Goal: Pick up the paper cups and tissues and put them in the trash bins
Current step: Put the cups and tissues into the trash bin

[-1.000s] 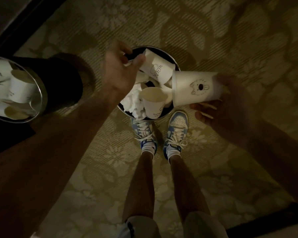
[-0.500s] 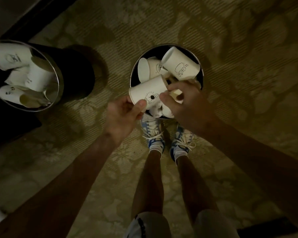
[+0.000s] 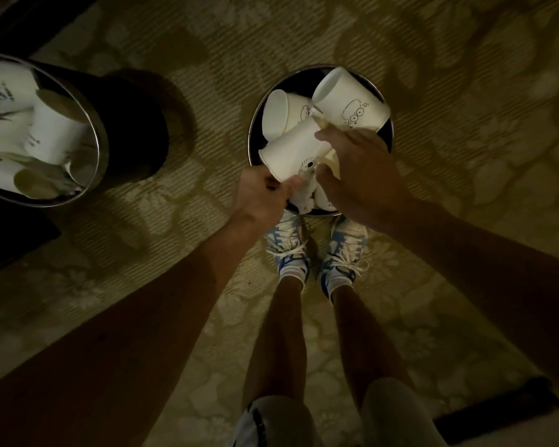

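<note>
Matt white paper cups (image 3: 292,150) fill shiny metal-rimmed bins (image 3: 254,130) on woven patterned carpet (image 3: 207,53)

1. Dim light here, and a beige-gold floral carpet (image 3: 465,75) covers the floor.
2. At twelve o'clock, just above centre, the central trash bin (image 3: 251,130) stands upright, round with a metal rim.
3. Out at nine to ten o'clock is the second trash bin (image 3: 102,146), dark-walled with a shiny rim. It is cut by the frame edge and well apart from the first.
4. Two blue-and-white sneakers (image 3: 288,250) are planted side by side, toes right at the central bin's six o'clock.
5. A dark strip (image 3: 497,404) lies at five o'clock and a dark border (image 3: 29,21) at eleven.
</note>
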